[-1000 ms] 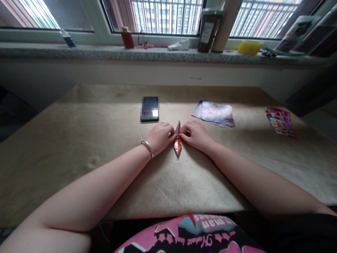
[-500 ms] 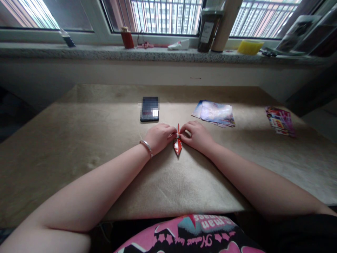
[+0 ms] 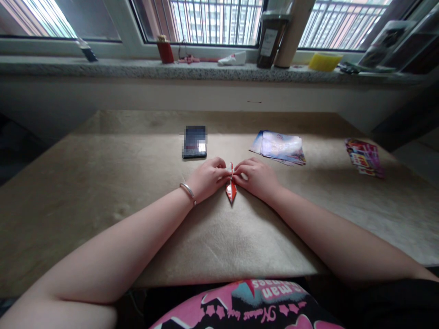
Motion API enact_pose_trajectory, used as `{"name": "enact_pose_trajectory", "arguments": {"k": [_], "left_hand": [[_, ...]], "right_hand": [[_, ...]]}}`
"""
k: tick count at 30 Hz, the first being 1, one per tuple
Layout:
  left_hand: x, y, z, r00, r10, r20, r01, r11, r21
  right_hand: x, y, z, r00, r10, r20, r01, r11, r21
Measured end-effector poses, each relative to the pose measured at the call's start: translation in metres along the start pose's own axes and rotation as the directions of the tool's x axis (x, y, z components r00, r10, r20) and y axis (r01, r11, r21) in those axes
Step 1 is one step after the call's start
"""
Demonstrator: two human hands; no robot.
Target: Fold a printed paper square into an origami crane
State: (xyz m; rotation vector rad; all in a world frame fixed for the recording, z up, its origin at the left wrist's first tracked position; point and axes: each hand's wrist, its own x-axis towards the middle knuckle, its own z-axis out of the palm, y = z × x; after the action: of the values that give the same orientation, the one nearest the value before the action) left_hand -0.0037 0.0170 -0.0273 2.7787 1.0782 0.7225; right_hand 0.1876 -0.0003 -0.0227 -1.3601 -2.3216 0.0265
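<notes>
A small folded red paper piece (image 3: 231, 190) lies on the beige table (image 3: 103, 183), its pointed tip toward me. My left hand (image 3: 207, 178), with a silver bracelet on the wrist, pinches its upper part from the left, fingers closed. From the right, my right hand (image 3: 256, 177) pinches the same upper part with curled fingers. The two hands meet at the paper's top, which is partly hidden between the fingertips.
A dark phone (image 3: 195, 142) lies just beyond my hands. A stack of printed paper sheets (image 3: 279, 147) sits to the right, and a pink printed packet (image 3: 364, 157) farther right. The windowsill (image 3: 206, 68) holds a red cup, a dark jar, a yellow box and other small items.
The upper tip of the red paper stood taller between my hands a second ago; it is now folded lower and both hands have closed in on it.
</notes>
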Motion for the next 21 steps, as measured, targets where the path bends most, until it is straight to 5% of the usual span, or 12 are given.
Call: {"name": "enact_pose_trajectory", "arguments": {"k": [7, 15, 21], "left_hand": [[0.0, -0.002, -0.004, 0.994, 0.068, 0.091, -0.074, 0.995, 0.062], [-0.005, 0.006, -0.024, 0.945, 0.146, 0.292, -0.198, 0.967, 0.16], [-0.008, 0.009, -0.028, 0.935, 0.153, 0.319, -0.216, 0.961, 0.172]], "right_hand": [[0.0, 0.009, 0.003, 1.0, -0.019, 0.006, 0.018, 0.993, 0.115], [0.001, 0.015, 0.003, 0.985, -0.169, -0.016, 0.17, 0.983, 0.064], [-0.003, 0.014, -0.002, 0.963, -0.269, -0.001, 0.269, 0.963, 0.018]]}}
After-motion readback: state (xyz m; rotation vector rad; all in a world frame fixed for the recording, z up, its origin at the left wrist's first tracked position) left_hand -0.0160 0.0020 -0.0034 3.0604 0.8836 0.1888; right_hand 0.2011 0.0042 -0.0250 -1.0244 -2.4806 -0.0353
